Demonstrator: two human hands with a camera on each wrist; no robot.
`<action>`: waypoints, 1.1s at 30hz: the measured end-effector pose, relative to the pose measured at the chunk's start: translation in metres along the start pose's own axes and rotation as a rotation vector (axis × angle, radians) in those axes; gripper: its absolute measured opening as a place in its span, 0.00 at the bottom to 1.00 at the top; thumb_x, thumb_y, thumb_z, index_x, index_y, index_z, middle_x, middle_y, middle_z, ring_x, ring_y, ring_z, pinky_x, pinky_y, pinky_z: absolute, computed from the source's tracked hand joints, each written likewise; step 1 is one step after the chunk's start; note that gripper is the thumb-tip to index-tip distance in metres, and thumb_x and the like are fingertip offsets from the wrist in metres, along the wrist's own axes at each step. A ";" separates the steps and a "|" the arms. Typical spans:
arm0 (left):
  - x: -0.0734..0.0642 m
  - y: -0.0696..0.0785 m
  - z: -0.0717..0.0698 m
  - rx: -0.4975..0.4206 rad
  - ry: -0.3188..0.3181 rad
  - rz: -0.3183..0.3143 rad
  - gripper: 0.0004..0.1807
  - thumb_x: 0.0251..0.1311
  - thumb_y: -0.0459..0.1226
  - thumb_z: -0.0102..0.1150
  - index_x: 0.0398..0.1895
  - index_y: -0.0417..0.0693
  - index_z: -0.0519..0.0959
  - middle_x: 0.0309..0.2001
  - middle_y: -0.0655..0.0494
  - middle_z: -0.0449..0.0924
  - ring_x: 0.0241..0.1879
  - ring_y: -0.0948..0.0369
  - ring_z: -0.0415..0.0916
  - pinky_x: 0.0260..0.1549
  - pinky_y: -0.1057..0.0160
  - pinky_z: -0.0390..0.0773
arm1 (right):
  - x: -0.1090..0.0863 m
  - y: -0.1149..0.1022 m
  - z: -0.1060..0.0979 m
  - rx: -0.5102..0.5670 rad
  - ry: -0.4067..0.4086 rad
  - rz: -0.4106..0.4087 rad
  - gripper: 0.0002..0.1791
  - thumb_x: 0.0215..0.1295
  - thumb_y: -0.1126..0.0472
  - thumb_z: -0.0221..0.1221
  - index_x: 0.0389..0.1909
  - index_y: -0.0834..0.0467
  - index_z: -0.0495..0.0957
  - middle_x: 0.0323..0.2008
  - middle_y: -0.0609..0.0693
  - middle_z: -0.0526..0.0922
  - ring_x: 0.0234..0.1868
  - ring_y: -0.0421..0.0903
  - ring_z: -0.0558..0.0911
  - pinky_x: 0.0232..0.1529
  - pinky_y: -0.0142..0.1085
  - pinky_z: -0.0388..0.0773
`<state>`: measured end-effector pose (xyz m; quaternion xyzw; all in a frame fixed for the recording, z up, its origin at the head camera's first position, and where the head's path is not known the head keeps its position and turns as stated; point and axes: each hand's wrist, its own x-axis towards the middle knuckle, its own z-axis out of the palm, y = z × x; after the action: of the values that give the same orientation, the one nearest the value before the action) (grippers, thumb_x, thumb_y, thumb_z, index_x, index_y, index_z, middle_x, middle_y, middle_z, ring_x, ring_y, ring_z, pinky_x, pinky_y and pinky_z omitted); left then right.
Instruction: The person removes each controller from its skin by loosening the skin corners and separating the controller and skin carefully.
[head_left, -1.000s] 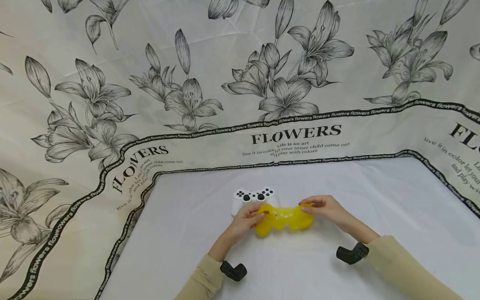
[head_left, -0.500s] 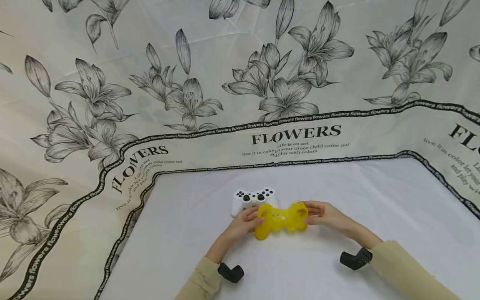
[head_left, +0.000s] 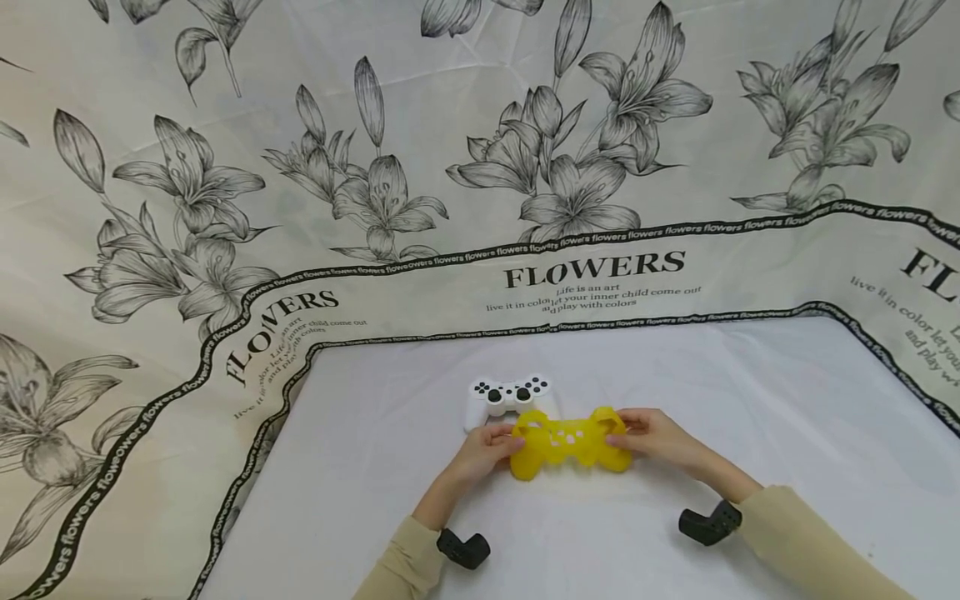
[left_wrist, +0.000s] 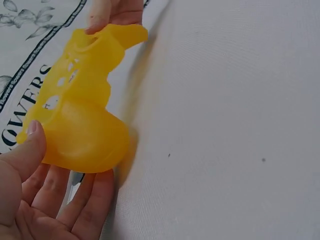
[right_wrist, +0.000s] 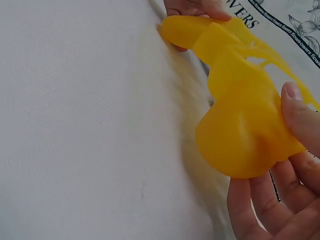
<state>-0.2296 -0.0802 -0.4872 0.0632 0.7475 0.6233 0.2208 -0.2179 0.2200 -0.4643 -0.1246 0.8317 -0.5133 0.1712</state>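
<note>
A yellow silicone controller cover (head_left: 566, 442) with cut-out holes is held up between both hands, in front of a white game controller (head_left: 480, 404). The left hand (head_left: 480, 454) pinches the cover's left end, thumb on the near face and fingers behind, as the left wrist view also shows. At the cover's right end the right hand (head_left: 660, 437) grips in the same way; in the right wrist view its thumb presses the rounded grip part. The white controller, with black sticks and buttons, lies on the table behind, its lower right part hidden by the cover.
White cloth covers the table (head_left: 360, 500). A hanging sheet (head_left: 465, 200) printed with lilies and lettering borders the back and sides. Each wrist bears a black camera (head_left: 463, 548).
The right hand has shifted its hold on the cover's right end, lowering slightly. That end bent inward half a second ago and is now spread wide again. The white controller has stayed put.
</note>
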 end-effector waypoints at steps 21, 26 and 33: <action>0.001 0.008 0.019 0.055 0.067 -0.081 0.21 0.63 0.41 0.60 0.54 0.37 0.77 0.45 0.44 0.84 0.30 0.63 0.78 0.33 0.64 0.84 | -0.013 0.014 -0.007 0.078 -0.064 0.012 0.30 0.67 0.57 0.59 0.59 0.76 0.65 0.45 0.59 0.81 0.39 0.39 0.81 0.37 0.36 0.84; -0.003 0.011 0.020 0.067 0.046 -0.069 0.21 0.62 0.37 0.61 0.56 0.34 0.75 0.47 0.42 0.84 0.33 0.62 0.79 0.35 0.62 0.84 | -0.017 0.017 -0.010 0.090 -0.092 -0.025 0.30 0.66 0.60 0.59 0.60 0.78 0.64 0.48 0.64 0.80 0.40 0.36 0.81 0.40 0.34 0.84; -0.007 0.014 0.019 0.225 0.017 -0.087 0.23 0.58 0.34 0.64 0.56 0.35 0.75 0.40 0.49 0.83 0.36 0.63 0.77 0.40 0.63 0.82 | -0.024 0.019 -0.011 0.047 -0.075 -0.045 0.30 0.65 0.60 0.59 0.59 0.78 0.65 0.48 0.66 0.80 0.38 0.34 0.80 0.38 0.31 0.82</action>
<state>-0.2175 -0.0625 -0.4745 0.0498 0.8166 0.5259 0.2326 -0.2014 0.2465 -0.4734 -0.1584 0.8094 -0.5313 0.1935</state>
